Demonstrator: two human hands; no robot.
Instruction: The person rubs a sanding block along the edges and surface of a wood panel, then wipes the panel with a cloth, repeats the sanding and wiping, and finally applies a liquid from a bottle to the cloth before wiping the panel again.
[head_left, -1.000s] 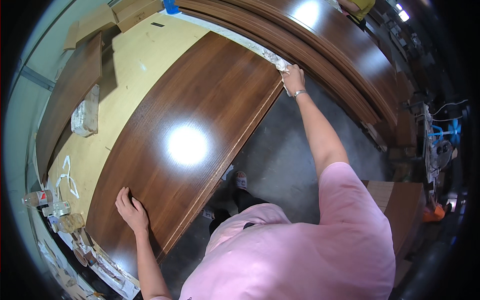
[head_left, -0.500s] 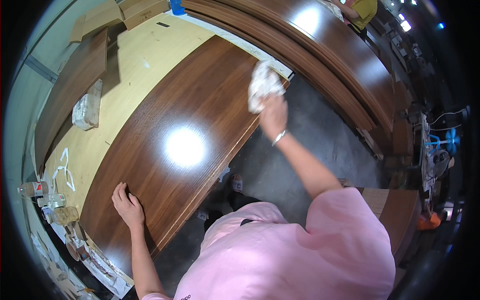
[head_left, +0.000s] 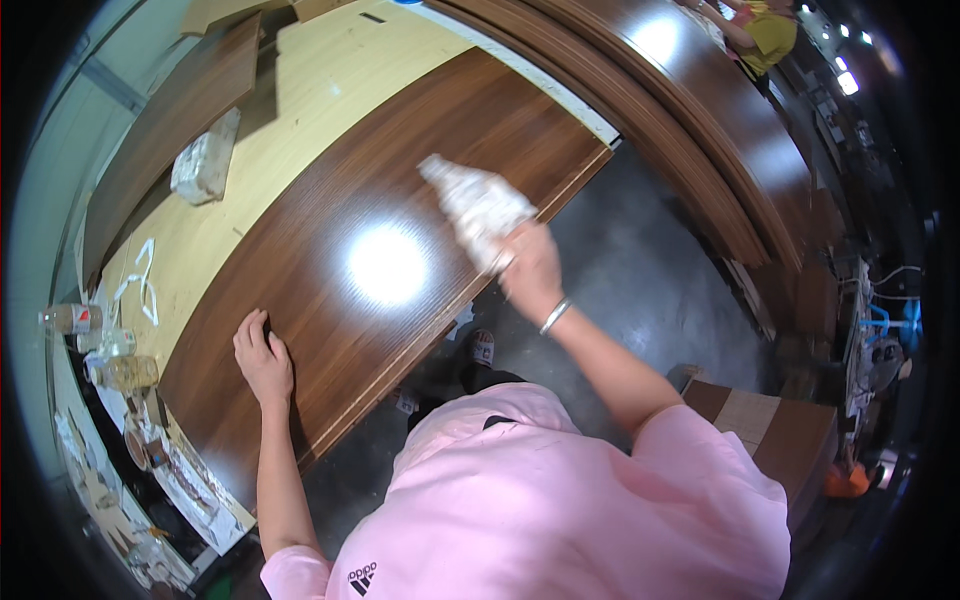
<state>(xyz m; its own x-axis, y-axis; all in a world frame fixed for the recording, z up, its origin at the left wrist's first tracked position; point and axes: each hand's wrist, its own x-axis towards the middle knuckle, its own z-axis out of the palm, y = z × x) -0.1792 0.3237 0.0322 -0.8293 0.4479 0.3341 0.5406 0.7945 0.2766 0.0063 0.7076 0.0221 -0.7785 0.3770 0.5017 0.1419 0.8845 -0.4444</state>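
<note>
A long dark brown wood-grain board (head_left: 330,210) lies across the pale workbench before me, a lamp's bright glare on its glossy face. My right hand (head_left: 532,268) grips a whitish cloth (head_left: 480,205) near the board's front edge; the cloth is blurred by motion and reaches over the surface. A bracelet circles that wrist. Toward the board's left end rests my left hand (head_left: 264,362), fingers loosely spread on the wood and holding nothing.
Another brown board (head_left: 180,120) leans at the left beside a white wrapped block (head_left: 206,160). Bottles and jars (head_left: 125,372) stand at the bench's left end. Stacked brown panels (head_left: 690,130) are at the far right, with a person in yellow (head_left: 765,40) beyond. A carton (head_left: 750,425) sits right.
My right hand has drawn the cloth nearer and to the left, away from the board's far right corner. The left hand stays on the board. The whole view has shifted slightly.
</note>
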